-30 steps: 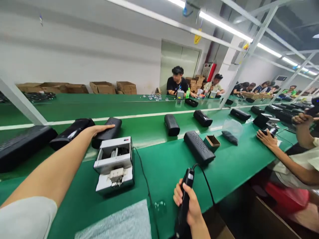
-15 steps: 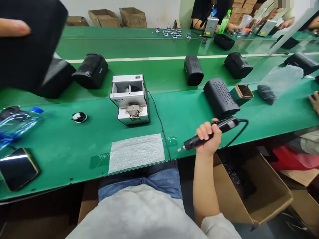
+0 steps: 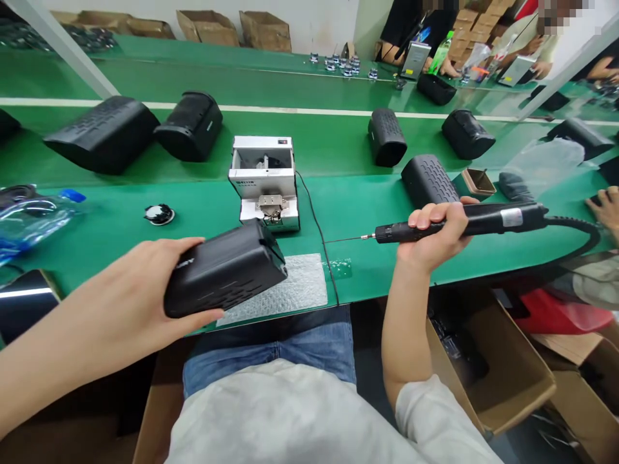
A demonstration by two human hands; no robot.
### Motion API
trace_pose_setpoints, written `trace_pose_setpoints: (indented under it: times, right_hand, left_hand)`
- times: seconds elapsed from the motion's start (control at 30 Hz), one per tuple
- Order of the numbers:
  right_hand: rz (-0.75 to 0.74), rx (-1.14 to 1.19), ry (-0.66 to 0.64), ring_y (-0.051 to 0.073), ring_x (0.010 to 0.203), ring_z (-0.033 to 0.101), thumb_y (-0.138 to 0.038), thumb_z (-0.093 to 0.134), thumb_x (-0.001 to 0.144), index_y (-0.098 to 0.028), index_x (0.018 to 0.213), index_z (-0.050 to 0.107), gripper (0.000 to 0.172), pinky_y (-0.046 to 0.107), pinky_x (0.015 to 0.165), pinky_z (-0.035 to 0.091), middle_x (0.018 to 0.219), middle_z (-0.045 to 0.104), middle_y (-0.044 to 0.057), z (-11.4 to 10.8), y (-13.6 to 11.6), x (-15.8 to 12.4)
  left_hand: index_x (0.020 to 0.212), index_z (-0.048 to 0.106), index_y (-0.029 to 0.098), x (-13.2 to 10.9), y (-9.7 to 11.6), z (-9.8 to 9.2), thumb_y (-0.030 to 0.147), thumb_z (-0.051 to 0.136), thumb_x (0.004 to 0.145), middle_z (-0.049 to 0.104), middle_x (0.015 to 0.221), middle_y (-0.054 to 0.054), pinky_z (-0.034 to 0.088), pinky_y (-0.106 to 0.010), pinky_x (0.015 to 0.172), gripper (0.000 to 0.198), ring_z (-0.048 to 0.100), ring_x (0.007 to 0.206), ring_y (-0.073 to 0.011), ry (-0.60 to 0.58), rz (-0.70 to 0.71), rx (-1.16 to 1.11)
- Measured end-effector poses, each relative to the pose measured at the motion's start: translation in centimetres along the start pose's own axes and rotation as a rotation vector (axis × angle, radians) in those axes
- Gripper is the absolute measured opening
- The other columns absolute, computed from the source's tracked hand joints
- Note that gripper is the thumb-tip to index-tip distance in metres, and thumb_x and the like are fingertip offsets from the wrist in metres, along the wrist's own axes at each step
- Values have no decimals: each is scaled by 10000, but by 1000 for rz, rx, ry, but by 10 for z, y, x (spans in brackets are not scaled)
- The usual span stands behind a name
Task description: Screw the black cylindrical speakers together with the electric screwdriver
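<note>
Left hand (image 3: 140, 283): you grasp the black casing (image 3: 225, 267) near the bubble-wrap sheet (image 3: 302, 280).
Right hand (image 3: 432, 235): you grip the driver (image 3: 507, 218).
Progress: bit (image 3: 348, 240) not yet touching casing; work already done, you cannot tell.

Looks forward and down from head height, close above left hand (image 3: 138, 287) and right hand (image 3: 434, 245), taking in lap (image 3: 271, 348), worktop (image 3: 353, 200) and far wall (image 3: 322, 22).

Blue-capped bottle (image 3: 41, 218), phone (image 3: 25, 308) near it, cardboard boxes (image 3: 207, 29) along the wall (image 3: 329, 22)
</note>
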State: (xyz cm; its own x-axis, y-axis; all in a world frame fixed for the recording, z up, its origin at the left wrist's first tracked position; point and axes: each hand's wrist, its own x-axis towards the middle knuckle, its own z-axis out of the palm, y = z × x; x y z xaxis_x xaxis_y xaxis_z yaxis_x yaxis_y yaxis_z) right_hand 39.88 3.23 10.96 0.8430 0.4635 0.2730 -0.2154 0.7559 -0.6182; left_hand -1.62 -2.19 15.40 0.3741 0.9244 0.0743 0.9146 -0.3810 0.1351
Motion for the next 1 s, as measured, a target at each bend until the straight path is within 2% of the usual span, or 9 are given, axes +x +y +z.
trace_pose_setpoints:
  times: [0.1, 0.2, 0.27, 0.37, 0.5, 0.63, 0.8, 0.9, 1.0]
  right_hand:
    - [14, 10, -11, 80, 438, 405, -272, 717, 830, -236, 1041, 568, 261, 206, 410, 373, 595, 455, -136, 7, 2, 0]
    - [-26, 66, 24, 69, 438, 394, -223, 630, 923, -232, 1029, 557, 129, 192, 414, 357, 612, 423, -129, 30, -6, 5]
    - [-122, 141, 71, 61, 445, 400, -210, 546, 1011, -233, 1016, 554, 25, 187, 426, 344, 640, 393, -118, 62, -15, 13]
    - [-296, 250, 102, 63, 472, 429, -273, 516, 1089, -239, 975, 538, 120, 197, 472, 375, 660, 382, -101, 123, -17, 20]
    - [-366, 212, 6, 95, 467, 437, -370, 556, 1094, -268, 1079, 497, 119, 238, 509, 429, 625, 406, -116, 180, 21, 12]
    - [-244, 54, -224, 130, 464, 488, -426, 580, 1069, -289, 1139, 459, 195, 278, 490, 450, 638, 437, -117, 174, 46, 1]
    - [-323, 111, -131, 102, 473, 461, -303, 510, 1060, -303, 1070, 532, 24, 242, 496, 419, 666, 352, -88, 151, -9, -4]
    - [-242, 110, -247, 100, 454, 430, -280, 585, 1011, -299, 1106, 605, 99, 243, 453, 395, 642, 375, -93, 148, -30, -19]
    - [-153, 8, -405, 112, 450, 471, -314, 656, 977, -305, 1078, 605, 114, 268, 442, 455, 628, 443, -91, 153, -24, -46]
  left_hand:
    - [1429, 596, 160, 4, 11, 11, 787, 608, 929, 740, 1233, -141, 611, -530, 913, 802, 741, 1076, -376, 25, 143, 53]
    - [1436, 571, 148, 8, 18, 20, 677, 716, 923, 744, 1265, -155, 606, -516, 910, 750, 734, 1091, -382, 67, 212, 118]
    - [1454, 558, 138, 12, 28, 26, 598, 836, 861, 739, 1318, -173, 599, -512, 923, 801, 722, 1126, -395, 71, 257, 153]
    - [1491, 553, 74, 25, 52, 38, 496, 941, 806, 720, 1380, -234, 584, -538, 961, 893, 693, 1188, -434, 114, 297, 201]
    - [1558, 534, 10, 40, 76, 63, 338, 919, 855, 678, 1460, -283, 554, -577, 1069, 866, 656, 1281, -458, 183, 306, 242]
    - [1598, 535, 37, 31, 82, 92, 107, 720, 938, 670, 1523, -254, 518, -566, 1169, 688, 639, 1359, -417, 227, 348, 284]
    - [1714, 386, 58, -10, 87, 110, 0, 540, 1002, 602, 1634, -238, 421, -579, 1292, 731, 555, 1511, -394, 344, 376, 293]
    - [1716, 381, 71, -33, 92, 108, -40, 528, 981, 574, 1672, -220, 399, -554, 1317, 758, 522, 1550, -388, 354, 391, 288]
    - [1688, 442, 126, -47, 91, 101, -7, 557, 996, 555, 1698, -196, 459, -523, 1271, 713, 522, 1552, -377, 295, 412, 156]
